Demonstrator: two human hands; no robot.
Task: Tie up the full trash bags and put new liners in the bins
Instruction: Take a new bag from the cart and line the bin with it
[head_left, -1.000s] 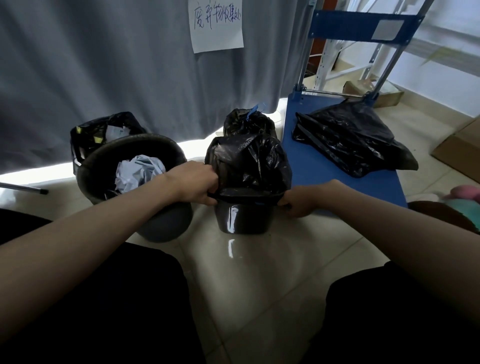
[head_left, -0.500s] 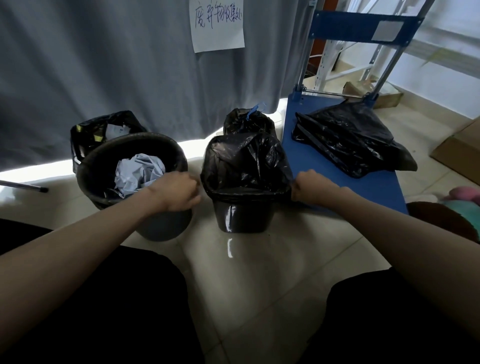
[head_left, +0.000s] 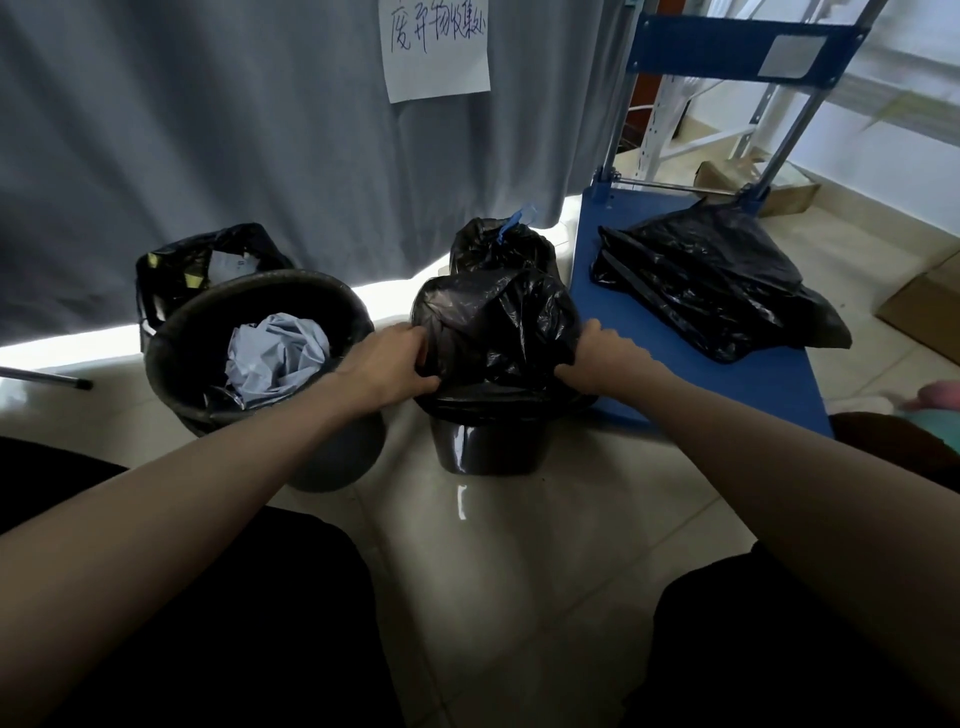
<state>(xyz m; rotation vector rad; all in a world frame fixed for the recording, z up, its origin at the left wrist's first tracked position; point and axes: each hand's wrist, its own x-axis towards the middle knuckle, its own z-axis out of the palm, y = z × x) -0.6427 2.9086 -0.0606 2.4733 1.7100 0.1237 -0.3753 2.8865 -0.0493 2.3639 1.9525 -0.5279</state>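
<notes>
Over the small bin (head_left: 485, 447), both hands' grips pinch crinkly glossy liner (head_left: 498, 322).

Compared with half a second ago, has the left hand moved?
Yes. The left hand has moved right, away from the round black bin holding crumpled paper, and now grips the black plastic bag in the small glossy black bin.

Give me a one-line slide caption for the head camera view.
Both hands, left and right, grip the black liner bunched over the small black bin.
</notes>
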